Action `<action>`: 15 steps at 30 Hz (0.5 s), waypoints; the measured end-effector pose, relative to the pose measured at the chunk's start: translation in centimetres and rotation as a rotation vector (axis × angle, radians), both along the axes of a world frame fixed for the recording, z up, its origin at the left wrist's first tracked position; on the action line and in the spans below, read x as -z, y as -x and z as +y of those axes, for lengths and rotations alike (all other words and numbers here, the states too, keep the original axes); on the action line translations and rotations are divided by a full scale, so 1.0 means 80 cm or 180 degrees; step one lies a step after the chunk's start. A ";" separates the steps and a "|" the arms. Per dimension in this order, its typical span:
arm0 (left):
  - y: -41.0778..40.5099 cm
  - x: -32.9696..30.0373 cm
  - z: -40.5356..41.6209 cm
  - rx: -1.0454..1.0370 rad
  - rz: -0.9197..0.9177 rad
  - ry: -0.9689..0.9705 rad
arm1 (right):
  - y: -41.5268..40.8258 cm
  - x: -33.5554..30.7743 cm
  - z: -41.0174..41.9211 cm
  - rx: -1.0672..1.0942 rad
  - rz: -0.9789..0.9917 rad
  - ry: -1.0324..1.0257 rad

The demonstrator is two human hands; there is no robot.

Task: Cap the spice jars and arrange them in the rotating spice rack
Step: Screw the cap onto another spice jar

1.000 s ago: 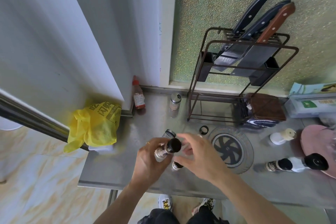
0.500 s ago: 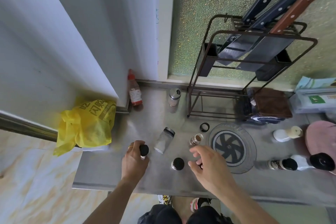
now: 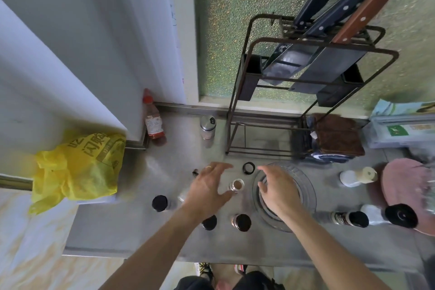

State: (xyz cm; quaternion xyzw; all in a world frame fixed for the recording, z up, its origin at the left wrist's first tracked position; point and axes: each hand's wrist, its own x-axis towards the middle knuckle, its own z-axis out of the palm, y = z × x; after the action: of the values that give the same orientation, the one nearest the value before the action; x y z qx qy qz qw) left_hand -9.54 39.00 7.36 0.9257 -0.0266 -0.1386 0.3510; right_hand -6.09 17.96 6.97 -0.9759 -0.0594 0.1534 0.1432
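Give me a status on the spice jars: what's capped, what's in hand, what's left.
Done: three jars near the counter edge already wear black caps, e.g. the left one. In hand: nothing yet; the left hand and right hand hover open around the uncapped jar. Left: cap it, perhaps with the black ring, then load the empty round rack.
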 end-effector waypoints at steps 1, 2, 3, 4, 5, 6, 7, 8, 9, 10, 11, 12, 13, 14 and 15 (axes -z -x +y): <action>-0.011 0.007 -0.012 0.0159 0.0173 -0.0096 | -0.012 0.012 0.002 -0.0152 -0.0016 0.0066; -0.021 0.016 -0.023 0.0288 0.0325 -0.0175 | -0.022 0.025 0.004 -0.0315 -0.0029 0.0145; -0.027 0.026 -0.032 0.0382 0.0440 -0.0246 | -0.032 0.037 0.009 -0.0484 -0.0042 0.0272; -0.032 0.036 -0.039 0.0438 0.0508 -0.0321 | -0.041 0.049 0.014 -0.0645 -0.0043 0.0435; -0.035 0.045 -0.045 0.0462 0.0538 -0.0400 | -0.048 0.059 0.019 -0.0763 -0.0027 0.0613; -0.036 0.054 -0.050 0.0463 0.0544 -0.0483 | -0.054 0.068 0.023 -0.0835 0.0012 0.0782; -0.037 0.060 -0.054 0.0457 0.0540 -0.0569 | -0.060 0.075 0.027 -0.0889 0.0064 0.0930; -0.037 0.066 -0.057 0.0453 0.0531 -0.0649 | -0.064 0.082 0.029 -0.0938 0.0121 0.1037; -0.037 0.071 -0.059 0.0440 0.0507 -0.0707 | -0.067 0.090 0.030 -0.0980 0.0159 0.1088; -0.037 0.075 -0.061 0.0388 0.0466 -0.0723 | -0.070 0.098 0.031 -0.0995 0.0151 0.1082; -0.036 0.077 -0.062 0.0287 0.0425 -0.0700 | -0.070 0.104 0.030 -0.0978 0.0112 0.1004; -0.035 0.075 -0.063 0.0160 0.0372 -0.0658 | -0.070 0.106 0.028 -0.0910 0.0021 0.0836; -0.033 0.071 -0.064 0.0036 0.0300 -0.0624 | -0.067 0.104 0.026 -0.0778 -0.0051 0.0566; -0.033 0.066 -0.065 -0.0080 0.0197 -0.0575 | -0.064 0.098 0.023 -0.0585 -0.0084 0.0196; -0.031 0.059 -0.065 -0.0191 0.0123 -0.0501 | -0.059 0.087 0.018 -0.0365 -0.0077 -0.0219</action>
State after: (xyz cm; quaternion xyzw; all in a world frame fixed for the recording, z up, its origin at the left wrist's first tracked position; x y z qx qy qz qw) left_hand -7.02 33.82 2.67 0.9479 0.0190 -0.1475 0.2817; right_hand -1.38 19.43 0.00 -0.9672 -0.1222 0.1474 0.1670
